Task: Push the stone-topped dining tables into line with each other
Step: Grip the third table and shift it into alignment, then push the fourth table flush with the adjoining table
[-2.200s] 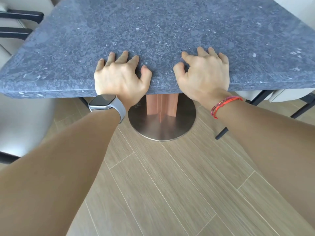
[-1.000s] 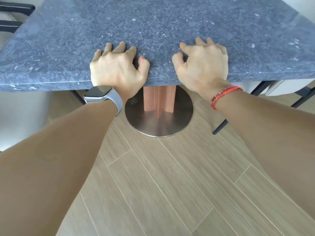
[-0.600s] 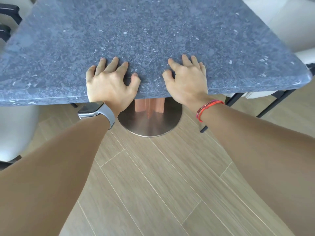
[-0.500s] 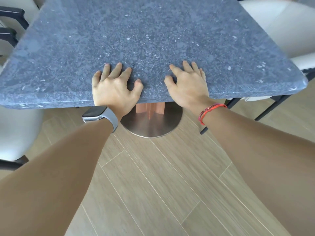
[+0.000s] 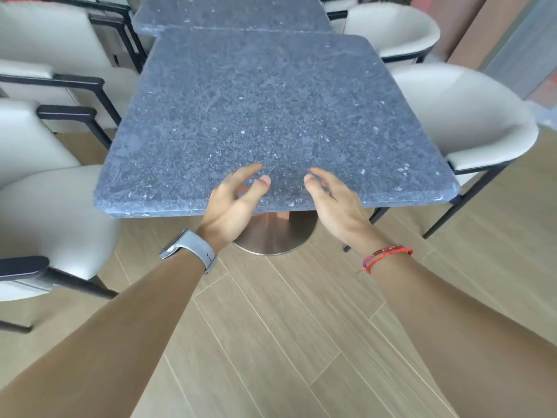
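Left grip (image 5: 232,203): released, fingers loosely curled, holding nothing; it hovers over the near edge of the table, and blur hides whether any fingertip touches the stone.
Right grip (image 5: 334,203): released as well, fingers gently bent and spread above the same edge, grasping nothing.
Near stone-topped table (image 5: 271,110): dark grey speckled top straight ahead of me, on a copper-coloured column with a round steel base (image 5: 271,239).
Far stone-topped table (image 5: 229,13): butted against the near one's far edge; its corners look shifted to the left of the near top's corners.
Wrists: grey smartwatch (image 5: 190,247) on my left, its face turned edge-on; red cord bracelet (image 5: 387,256) on my right.
Surroundings: cream armchairs with black frames along the left (image 5: 45,206) and the right (image 5: 458,116), on a wood-look plank floor (image 5: 286,327).
Change: half a second ago both grips lay flat on the table's near edge; now both have come up off it, and my view has lifted to take in the far table.
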A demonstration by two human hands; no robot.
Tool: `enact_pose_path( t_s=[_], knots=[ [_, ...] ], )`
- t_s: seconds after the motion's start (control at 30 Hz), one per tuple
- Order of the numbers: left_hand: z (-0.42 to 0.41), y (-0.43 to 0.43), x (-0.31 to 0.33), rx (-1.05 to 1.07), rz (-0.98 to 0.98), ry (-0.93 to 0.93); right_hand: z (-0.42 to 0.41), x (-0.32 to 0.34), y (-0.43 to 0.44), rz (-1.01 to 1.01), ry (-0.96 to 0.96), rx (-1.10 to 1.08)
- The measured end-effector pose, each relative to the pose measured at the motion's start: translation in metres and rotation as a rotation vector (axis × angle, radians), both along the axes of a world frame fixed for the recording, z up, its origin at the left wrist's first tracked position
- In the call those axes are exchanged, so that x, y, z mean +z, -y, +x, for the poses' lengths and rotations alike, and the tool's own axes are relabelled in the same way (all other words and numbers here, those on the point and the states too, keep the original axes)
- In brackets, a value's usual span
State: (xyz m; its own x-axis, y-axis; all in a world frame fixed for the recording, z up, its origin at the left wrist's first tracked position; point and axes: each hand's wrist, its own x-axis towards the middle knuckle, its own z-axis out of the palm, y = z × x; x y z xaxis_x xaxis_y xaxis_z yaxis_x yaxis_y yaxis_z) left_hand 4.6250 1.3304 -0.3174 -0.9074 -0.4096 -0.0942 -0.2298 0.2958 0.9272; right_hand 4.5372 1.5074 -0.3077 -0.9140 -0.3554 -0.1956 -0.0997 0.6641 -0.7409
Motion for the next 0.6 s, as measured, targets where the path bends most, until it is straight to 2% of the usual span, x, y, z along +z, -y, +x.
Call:
enact_pose_path(
  t_s=[0.2, 0.37, 0.6],
  knots=[
    [0.036, -0.040, 0.051, -0.064, 0.109, -0.170, 0.033, 0.061, -0.050, -0.127, -0.033, -0.031],
    [0.055, -0.090, 0.092, -0.122, 0.139, -0.212, 0.057, 0.088, -0.103, -0.243, -0.001, -0.098],
    [0.065, -0.167, 0.111, -0.142, 0.184, -0.228, 0.070, 0.100, -0.192, -0.339, 0.075, -0.195]
  ],
)
